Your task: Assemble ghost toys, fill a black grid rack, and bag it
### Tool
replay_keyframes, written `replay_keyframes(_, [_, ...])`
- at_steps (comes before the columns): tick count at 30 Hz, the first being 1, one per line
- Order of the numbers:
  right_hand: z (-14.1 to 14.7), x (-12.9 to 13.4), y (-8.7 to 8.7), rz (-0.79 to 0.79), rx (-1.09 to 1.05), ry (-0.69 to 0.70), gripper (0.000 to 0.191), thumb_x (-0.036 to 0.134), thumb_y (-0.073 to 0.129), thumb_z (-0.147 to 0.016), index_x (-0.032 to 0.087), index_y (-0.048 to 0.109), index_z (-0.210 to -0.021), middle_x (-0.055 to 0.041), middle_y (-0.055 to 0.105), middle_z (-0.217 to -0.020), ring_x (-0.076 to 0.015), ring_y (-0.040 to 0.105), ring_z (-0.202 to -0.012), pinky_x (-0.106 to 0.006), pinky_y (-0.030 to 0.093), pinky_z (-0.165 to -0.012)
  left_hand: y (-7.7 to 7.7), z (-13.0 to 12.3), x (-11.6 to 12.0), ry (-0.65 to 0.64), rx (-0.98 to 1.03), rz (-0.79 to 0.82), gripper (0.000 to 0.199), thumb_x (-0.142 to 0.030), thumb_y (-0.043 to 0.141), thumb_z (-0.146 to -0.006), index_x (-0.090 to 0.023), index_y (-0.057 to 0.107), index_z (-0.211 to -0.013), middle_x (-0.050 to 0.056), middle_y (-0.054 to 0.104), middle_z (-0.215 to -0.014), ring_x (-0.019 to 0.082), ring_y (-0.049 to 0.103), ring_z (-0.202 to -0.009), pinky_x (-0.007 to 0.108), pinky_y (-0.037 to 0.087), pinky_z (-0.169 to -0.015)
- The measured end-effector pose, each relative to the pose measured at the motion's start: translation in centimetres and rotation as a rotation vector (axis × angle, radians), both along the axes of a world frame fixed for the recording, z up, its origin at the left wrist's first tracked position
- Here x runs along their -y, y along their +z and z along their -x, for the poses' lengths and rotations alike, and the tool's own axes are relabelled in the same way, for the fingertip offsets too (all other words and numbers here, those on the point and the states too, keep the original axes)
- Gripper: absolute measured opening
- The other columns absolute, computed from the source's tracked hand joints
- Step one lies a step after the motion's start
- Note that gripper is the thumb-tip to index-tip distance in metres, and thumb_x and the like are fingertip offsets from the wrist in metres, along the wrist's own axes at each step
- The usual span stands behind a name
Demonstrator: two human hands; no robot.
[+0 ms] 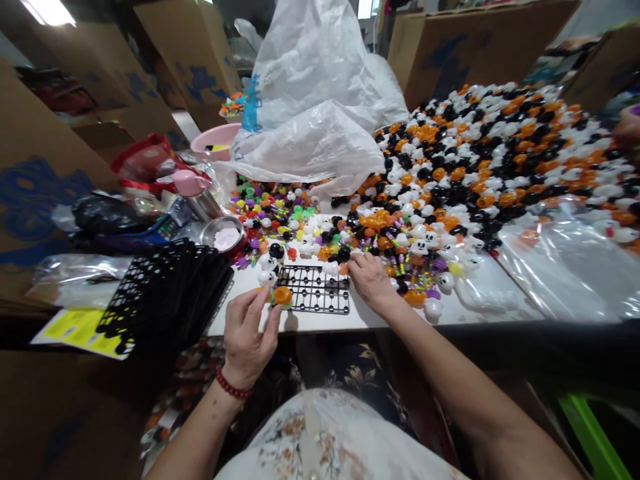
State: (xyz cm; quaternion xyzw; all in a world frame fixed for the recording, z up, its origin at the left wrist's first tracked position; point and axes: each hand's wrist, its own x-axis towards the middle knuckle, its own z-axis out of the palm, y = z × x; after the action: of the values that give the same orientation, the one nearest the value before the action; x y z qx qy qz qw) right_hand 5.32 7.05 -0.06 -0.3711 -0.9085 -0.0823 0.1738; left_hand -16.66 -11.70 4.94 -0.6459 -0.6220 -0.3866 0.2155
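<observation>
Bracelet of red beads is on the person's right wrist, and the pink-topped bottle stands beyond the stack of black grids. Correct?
Wrong wrist: the head view shows the red bracelet on the left wrist, below the left hand. The pink-topped bottle does stand beyond the stack of black grids.

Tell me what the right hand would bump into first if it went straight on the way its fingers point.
Probably the small, glossy black plastic pieces just past the fingertips of the right hand, though depth is hard to judge and the small orange plastic piece sits about as close.
</observation>
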Motion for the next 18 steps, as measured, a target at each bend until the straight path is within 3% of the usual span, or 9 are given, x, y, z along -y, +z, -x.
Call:
replay_keyframes(6, [4.1, 3.2, -0.2, 0.049, -0.208, 0.111, 0.018, 0.012, 0.043, -0.095, 0.016, 0.059, -0.090, -0.0057, 0.059, -0.079, -0.0191, 0.048, -0.070, -0.030, 0.031, -0.065, 0.7, 0.6, -0.4, -0.049, -0.006, 0.078, 0.055, -0.017, 0.063, -0.085, -0.022, 0.047, -0.138, 0.012, 0.059, -0.119, 0.025, 0.056, -0.112, 0.043, 0.048, -0.097])
replay_keyframes(11, [6.1, 4.5, -0.6, 0.124, -0.250, 0.118, 0.015, 0.012, 0.045, -0.094, 0.017, 0.059, -0.092, -0.0065, 0.061, -0.084, -0.0186, 0.051, -0.071, -0.029, 0.033, -0.065, 0.6, 0.5, -0.4, -0.080, 0.003, 0.146, 0.057, -0.018, 0.065, -0.084, -0.023, 0.046, -0.138, 0.012, 0.058, -0.122, 0.026, 0.054, -0.115, 0.045, 0.048, -0.099])
replay_keyframes(18, [6.4, 4.6, -0.5, 0.105, -0.225, 0.101, 0.013, 0.015, 0.048, -0.093, 0.018, 0.059, -0.086, -0.0071, 0.061, -0.084, -0.0191, 0.051, -0.072, -0.030, 0.032, -0.066, 0.1, 0.4, -0.7, -0.094, -0.016, 0.190, 0.055, -0.017, 0.064, -0.085, -0.022, 0.046, -0.137, 0.012, 0.058, -0.121, 0.025, 0.055, -0.114, 0.044, 0.048, -0.099])
